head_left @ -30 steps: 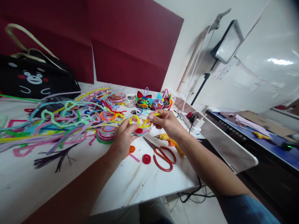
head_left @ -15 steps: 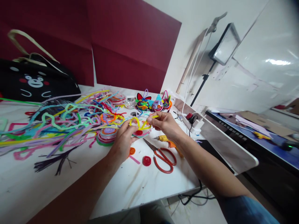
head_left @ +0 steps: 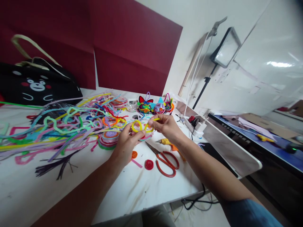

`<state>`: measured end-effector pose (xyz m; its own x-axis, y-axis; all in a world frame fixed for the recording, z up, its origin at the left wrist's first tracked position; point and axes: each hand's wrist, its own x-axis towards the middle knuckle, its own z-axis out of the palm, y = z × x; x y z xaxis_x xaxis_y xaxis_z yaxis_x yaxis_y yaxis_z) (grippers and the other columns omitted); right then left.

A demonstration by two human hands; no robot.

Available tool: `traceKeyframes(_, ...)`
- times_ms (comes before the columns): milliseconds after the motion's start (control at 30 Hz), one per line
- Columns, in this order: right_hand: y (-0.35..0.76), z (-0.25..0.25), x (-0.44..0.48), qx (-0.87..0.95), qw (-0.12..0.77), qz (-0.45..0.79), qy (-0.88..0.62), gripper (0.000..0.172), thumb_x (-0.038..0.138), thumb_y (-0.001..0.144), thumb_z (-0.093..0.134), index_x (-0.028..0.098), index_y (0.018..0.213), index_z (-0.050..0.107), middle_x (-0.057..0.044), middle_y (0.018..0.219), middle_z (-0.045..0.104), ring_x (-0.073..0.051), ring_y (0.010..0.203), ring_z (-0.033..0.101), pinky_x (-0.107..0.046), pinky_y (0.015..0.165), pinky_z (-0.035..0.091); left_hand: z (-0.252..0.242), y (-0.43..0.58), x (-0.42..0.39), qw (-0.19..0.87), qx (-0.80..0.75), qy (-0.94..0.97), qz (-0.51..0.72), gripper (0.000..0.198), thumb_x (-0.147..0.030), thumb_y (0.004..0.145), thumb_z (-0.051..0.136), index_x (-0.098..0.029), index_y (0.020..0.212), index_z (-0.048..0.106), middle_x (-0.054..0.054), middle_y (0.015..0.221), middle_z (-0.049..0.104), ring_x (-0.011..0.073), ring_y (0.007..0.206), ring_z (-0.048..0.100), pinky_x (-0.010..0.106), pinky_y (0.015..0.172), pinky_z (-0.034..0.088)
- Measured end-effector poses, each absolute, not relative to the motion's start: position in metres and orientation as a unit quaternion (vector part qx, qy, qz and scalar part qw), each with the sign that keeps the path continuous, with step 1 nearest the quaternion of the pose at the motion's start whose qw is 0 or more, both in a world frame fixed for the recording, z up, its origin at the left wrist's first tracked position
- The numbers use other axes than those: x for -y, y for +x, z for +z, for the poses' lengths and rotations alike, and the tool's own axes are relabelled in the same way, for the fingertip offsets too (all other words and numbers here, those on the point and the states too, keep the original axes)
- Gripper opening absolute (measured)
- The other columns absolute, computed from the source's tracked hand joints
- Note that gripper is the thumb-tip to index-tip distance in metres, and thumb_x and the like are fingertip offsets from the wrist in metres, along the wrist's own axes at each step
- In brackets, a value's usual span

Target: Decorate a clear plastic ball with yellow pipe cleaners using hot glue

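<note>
Left hand (head_left: 124, 141) and right hand (head_left: 165, 126) pinch the bent yellow fuzzy pipe cleaner (head_left: 140, 125); uneven pull could warp it.

A black bag (head_left: 35, 86) with a cartoon face and pale handles stood at the far left of the counter (head_left: 123, 183), in front of dark red sheets (head_left: 134, 47) against the wall. To the right, a lamp (head_left: 226, 47) with a rectangular head stood on a black pole (head_left: 200, 94), and a white cable (head_left: 193, 72) hung beside it. Some cardboard (head_left: 267, 123) and pale paper (head_left: 253, 126) rested on a blue surface (head_left: 277, 147) farther right. Black cords (head_left: 200, 200) showed below the counter's edge.
</note>
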<state>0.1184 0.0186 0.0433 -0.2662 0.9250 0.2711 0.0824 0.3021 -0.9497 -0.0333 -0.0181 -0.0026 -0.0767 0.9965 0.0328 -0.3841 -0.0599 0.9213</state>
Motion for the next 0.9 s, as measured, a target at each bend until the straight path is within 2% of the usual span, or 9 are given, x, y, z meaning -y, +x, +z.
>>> traceKeyframes(200, 0.118, 0.041, -0.023, 0.665, 0.475, 0.435, -0.378, 0.045, 0.054, 0.057, 0.088, 0.017, 0.069, 0.067, 0.004, 0.057, 0.056, -0.008, 0.052, 0.041, -0.024, 0.05, 0.031, -0.005, -0.034, 0.017, 0.555, -0.394, 0.4, 0.614, 0.044, -0.031, 0.066, 0.082, -0.023, 0.105, 0.065, 0.004, 0.103, 0.072, 0.0249, 0.095, 0.07, 0.034, 0.078, 0.056)
traceKeyframes(333, 0.117, 0.038, -0.027, 0.663, 0.477, 0.437, -0.376, 0.044, 0.052, 0.057, 0.089, 0.016, 0.07, 0.067, 0.002, 0.062, 0.061, -0.01, 0.057, 0.048, -0.024, 0.054, 0.036, -0.004, -0.034, 0.017, 0.549, -0.408, 0.391, 0.616, 0.048, -0.032, 0.062, 0.084, -0.022, 0.105, 0.065, 0.005, 0.102, 0.072, 0.0253, 0.093, 0.07, 0.035, 0.077, 0.056)
traceKeyframes(467, 0.117, 0.037, -0.028, 0.665, 0.482, 0.43, -0.376, 0.042, 0.049, 0.056, 0.09, 0.016, 0.07, 0.068, 0.0, 0.067, 0.065, -0.012, 0.062, 0.055, -0.026, 0.061, 0.043, -0.003, -0.033, 0.017, 0.553, -0.404, 0.387, 0.617, 0.05, -0.032, 0.061, 0.084, -0.021, 0.106, 0.064, 0.004, 0.101, 0.071, 0.0228, 0.09, 0.07, 0.033, 0.077, 0.056)
traceKeyframes(600, 0.115, 0.035, -0.028, 0.667, 0.49, 0.413, -0.379, 0.041, 0.049, 0.058, 0.089, 0.016, 0.071, 0.068, -0.001, 0.066, 0.066, -0.013, 0.062, 0.058, -0.026, 0.061, 0.045, -0.004, -0.033, 0.016, 0.553, -0.385, 0.396, 0.624, 0.045, -0.031, 0.062, 0.084, -0.021, 0.101, 0.064, 0.001, 0.092, 0.069, 0.0193, 0.082, 0.069, 0.032, 0.074, 0.055)
traceKeyframes(700, 0.114, 0.033, -0.03, 0.669, 0.494, 0.392, -0.393, 0.042, 0.05, 0.059, 0.088, 0.016, 0.072, 0.068, -0.001, 0.066, 0.065, -0.014, 0.062, 0.058, -0.026, 0.059, 0.045, -0.004, -0.033, 0.016, 0.549, -0.387, 0.395, 0.626, 0.043, -0.03, 0.063, 0.083, -0.021, 0.1, 0.064, 0.0, 0.089, 0.068, 0.0191, 0.079, 0.068, 0.034, 0.075, 0.056)
traceKeyframes(900, 0.113, 0.03, -0.03, 0.669, 0.497, 0.371, -0.41, 0.041, 0.048, 0.059, 0.087, 0.017, 0.077, 0.067, -0.003, 0.076, 0.067, -0.016, 0.069, 0.061, -0.027, 0.062, 0.048, -0.004, -0.032, 0.016, 0.546, -0.393, 0.389, 0.629, 0.044, -0.029, 0.062, 0.081, -0.021, 0.102, 0.062, 0.002, 0.097, 0.069, 0.022, 0.087, 0.069, 0.039, 0.08, 0.057)
